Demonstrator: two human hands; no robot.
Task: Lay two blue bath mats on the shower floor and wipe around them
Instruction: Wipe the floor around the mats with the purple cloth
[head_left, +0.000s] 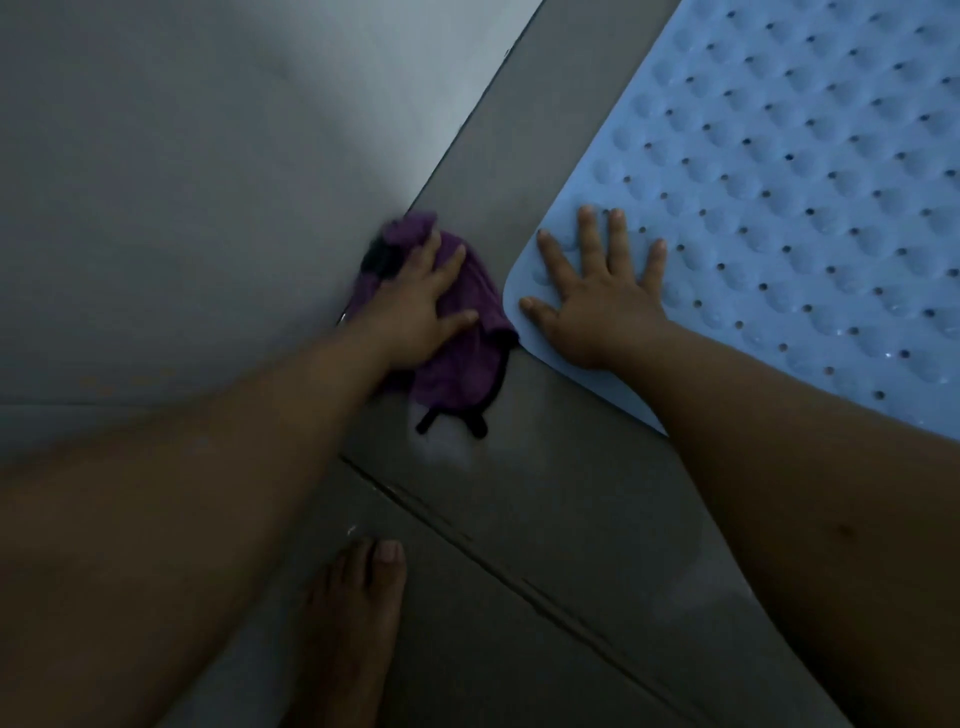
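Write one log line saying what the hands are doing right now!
left hand: presses purple cloth on floor by wall | right hand: flat on blue bath mat corner | step: wiping beside mat

The blue bath mat (779, 208), filling the frame from twelve to three o'clock, looks like soft rubbery plastic with a matt finish, its face covered in rows of rounded bumps and small punched holes, its border smooth and flat. The purple cloth (467, 332) near the centre is a soft, napped fabric, crumpled, with black trim at its edge. The shower floor (545, 493) is smooth grey tile with a dull sheen and dark grout lines. The wall (182, 182) at nine to eleven o'clock is smooth, pale and matt.
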